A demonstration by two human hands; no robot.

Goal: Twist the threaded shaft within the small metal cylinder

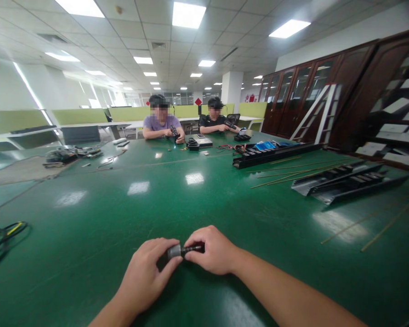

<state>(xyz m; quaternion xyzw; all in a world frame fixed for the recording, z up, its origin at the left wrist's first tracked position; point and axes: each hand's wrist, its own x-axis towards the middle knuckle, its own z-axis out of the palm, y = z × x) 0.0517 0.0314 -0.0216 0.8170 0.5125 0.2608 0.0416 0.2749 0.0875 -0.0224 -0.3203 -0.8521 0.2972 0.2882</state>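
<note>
The small gray and black part (174,251) is just above the green table (132,213); the left hand (149,268) pinches its gray end, nearly closed, and the right hand (211,250) pinches its thin dark end, nearly closed too

No readable text, label, brand or number on anything in the head view.
</note>
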